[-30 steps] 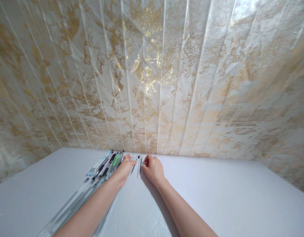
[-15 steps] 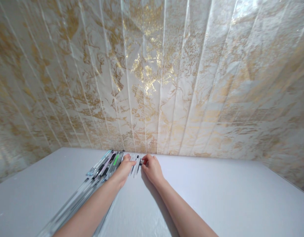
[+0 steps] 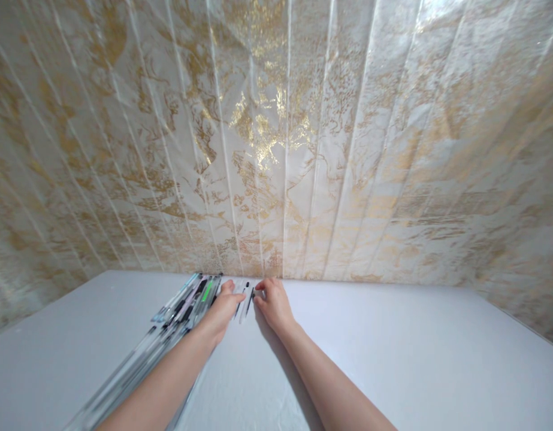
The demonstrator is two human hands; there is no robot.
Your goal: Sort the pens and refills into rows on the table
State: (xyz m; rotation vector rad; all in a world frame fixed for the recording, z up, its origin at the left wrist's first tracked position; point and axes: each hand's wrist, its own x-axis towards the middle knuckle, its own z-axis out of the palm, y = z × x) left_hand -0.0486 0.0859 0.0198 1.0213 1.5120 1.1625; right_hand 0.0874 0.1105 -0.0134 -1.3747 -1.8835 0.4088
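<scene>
Two white pens (image 3: 244, 301) with black tips lie side by side on the white table (image 3: 393, 353), close to the wall. My left hand (image 3: 222, 310) rests on their left side, fingers touching the nearer pen. My right hand (image 3: 272, 304) is on their right side, fingertips pinching the pen's far end. A long row of clear pens (image 3: 177, 317) with green, black and blue parts lies just left of my left hand and runs back under my left forearm.
A wall (image 3: 276, 137) covered in glossy white and gold marbled sheeting rises straight behind the table. The white table surface stretches to the right and to the left of the pens.
The two white pens and both hands have shifted slightly left, toward the row of clear pens. The view has tilted a little.
</scene>
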